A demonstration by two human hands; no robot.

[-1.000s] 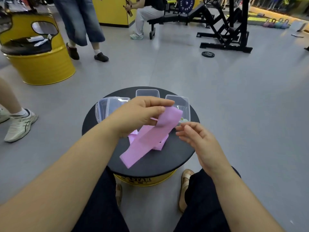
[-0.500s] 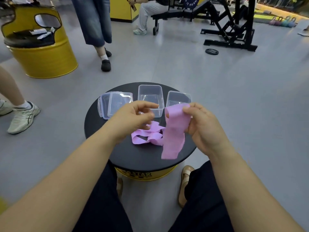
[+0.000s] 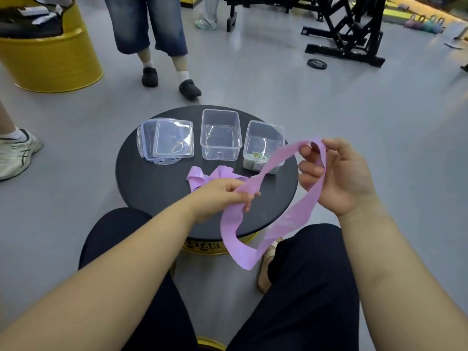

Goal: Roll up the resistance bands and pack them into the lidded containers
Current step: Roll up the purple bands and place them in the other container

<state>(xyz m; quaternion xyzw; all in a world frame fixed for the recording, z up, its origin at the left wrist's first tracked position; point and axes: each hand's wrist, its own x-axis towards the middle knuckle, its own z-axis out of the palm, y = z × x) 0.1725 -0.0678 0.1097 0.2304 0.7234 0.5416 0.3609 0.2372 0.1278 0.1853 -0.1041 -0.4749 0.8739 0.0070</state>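
**Straightening the pink band before rolling**

The person is holding 1 pink resistance band (image 3: pixel 293 219) as an open, twisted loop over the near right part of the counter (image 3: pixel 152 183). The right hand (image 3: pixel 342 178) is gripping the top of the loop just off the counter's right edge, its fingers (image 3: pixel 310 171) curling through and round the strip. The left hand (image 3: pixel 222 192) is pinching the other run of the strip above the near edge, its fingers (image 3: pixel 247 196) closing tightly on it. The bottom of the loop is hanging below the counter's near edge, in front of the knees.

A 2nd pink band (image 3: pixel 215 174) is lying crumpled near the counter's middle, just behind the left hand. Along the far edge, 2 clear containers are standing open. The middle container (image 3: pixel 205 138) is looking empty, and the right container (image 3: pixel 266 124) is holding small green and pale items (image 3: pixel 257 158) too small to identify. The clear lids (image 3: pixel 173 139) are lying stacked toward the far left edge.

The step in hand is probably getting this band flat before rolling it. Doing it well is calling for:
- turning the twist out, so the 2 layers are lying one on the other with their edges matching;
- starting the roll tight at 1 end while the other hand is keeping light tension on the rest;
- keeping a pinch on the finished roll until it is sitting inside a container, since the stretchy strip is likely to spring open.
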